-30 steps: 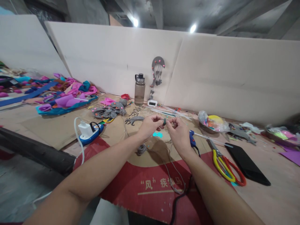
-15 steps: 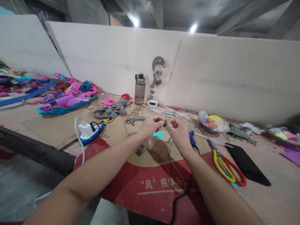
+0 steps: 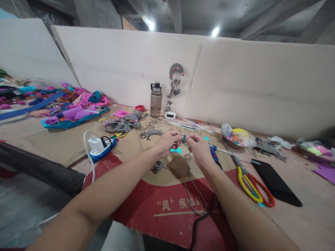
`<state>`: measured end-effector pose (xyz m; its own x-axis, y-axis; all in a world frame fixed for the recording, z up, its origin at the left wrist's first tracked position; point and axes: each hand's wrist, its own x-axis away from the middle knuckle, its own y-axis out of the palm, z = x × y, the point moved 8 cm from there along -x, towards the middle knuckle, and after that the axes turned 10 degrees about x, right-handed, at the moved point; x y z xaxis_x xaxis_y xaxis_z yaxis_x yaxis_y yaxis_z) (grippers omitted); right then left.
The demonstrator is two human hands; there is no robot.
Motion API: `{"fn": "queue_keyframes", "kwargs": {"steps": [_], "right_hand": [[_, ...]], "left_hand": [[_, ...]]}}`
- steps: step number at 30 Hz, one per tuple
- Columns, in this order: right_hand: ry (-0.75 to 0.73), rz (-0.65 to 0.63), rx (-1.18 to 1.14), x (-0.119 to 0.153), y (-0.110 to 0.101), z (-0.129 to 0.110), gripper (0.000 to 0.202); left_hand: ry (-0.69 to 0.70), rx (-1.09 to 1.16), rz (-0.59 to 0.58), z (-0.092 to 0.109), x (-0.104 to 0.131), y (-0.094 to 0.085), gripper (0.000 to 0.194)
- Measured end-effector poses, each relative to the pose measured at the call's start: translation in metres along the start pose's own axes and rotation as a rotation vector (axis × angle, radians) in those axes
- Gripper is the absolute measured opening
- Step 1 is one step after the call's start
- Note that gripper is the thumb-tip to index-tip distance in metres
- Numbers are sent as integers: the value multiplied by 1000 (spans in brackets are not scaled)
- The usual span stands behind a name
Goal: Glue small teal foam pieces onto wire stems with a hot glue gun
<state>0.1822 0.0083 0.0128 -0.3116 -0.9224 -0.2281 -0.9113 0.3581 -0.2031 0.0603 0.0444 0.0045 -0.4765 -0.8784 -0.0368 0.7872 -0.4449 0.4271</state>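
Scrap (image 3: 184,138), small and grey-green, is located above the cardboard (image 3: 141,212), pinched between the fingertips of the left hand (image 3: 167,142) and the right hand (image 3: 199,149). White boards (image 3: 125,66) bound the desk (image 3: 311,223) at the rear. The glue gun (image 3: 214,153) lies just beside the right hand; scissors (image 3: 245,172) lie farther right. Behind the scissors, a bowl (image 3: 233,143) contains yellow and orange pieces and clear plastic.

our left hand (image 3: 170,142) and right hand (image 3: 199,149) pinch a small teal piece (image 3: 184,138)

coiled grey cord (image 3: 157,167) lies on the cardboard (image 3: 141,209); to our right we see scissors (image 3: 244,171) beside a black phone (image 3: 277,183), and ahead a bottle (image 3: 156,103) stands upright.
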Motion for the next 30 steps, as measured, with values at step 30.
{"fn": "queue_keyframes", "kwargs": {"steps": [30], "right_hand": [[46,-130,-20,-5,2,6,31]], "left_hand": [[9,25,20,2,0,-2,7]]}}
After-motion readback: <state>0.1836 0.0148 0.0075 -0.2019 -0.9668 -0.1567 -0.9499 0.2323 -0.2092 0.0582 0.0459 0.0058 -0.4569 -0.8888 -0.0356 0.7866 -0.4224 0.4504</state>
